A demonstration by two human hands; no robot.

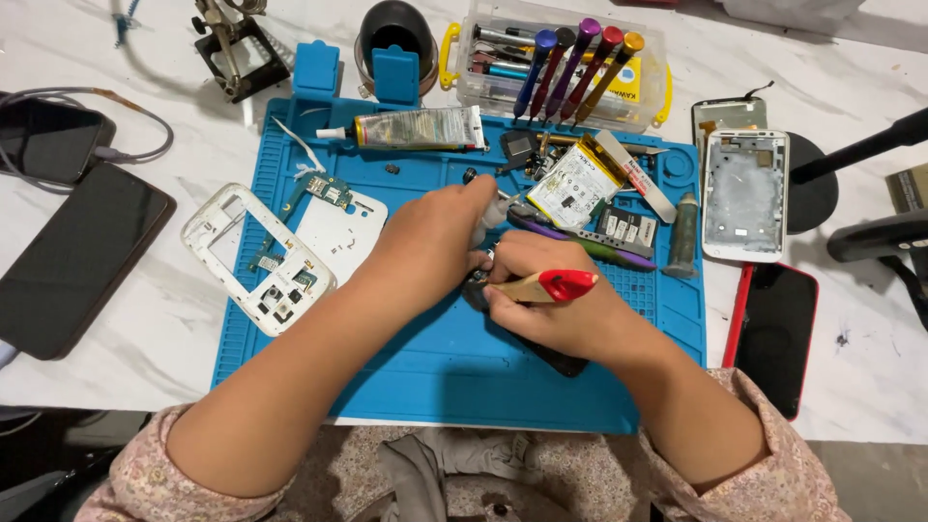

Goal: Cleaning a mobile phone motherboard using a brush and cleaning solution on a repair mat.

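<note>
My left hand (430, 237) reaches over the middle of the blue work mat (445, 377), its fingers pinched on a small grey-white part near the mat's centre. My right hand (556, 309) holds a tool with a wooden shaft and a red tip (551, 286), lying across the fingers and pointing right. Beneath both hands lies a dark phone body (561, 362), mostly hidden; only its lower end shows. A white phone frame (256, 256) and a white back cover with a green circuit board (338, 222) lie at the mat's left.
A glue tube (416, 128), a phone battery (575, 181) and small parts sit at the mat's top. A clear box of screwdrivers (570, 63) stands behind. Dark phones (77, 256) lie left; a white phone shell (742, 193) and a red-edged phone (778, 333) lie right.
</note>
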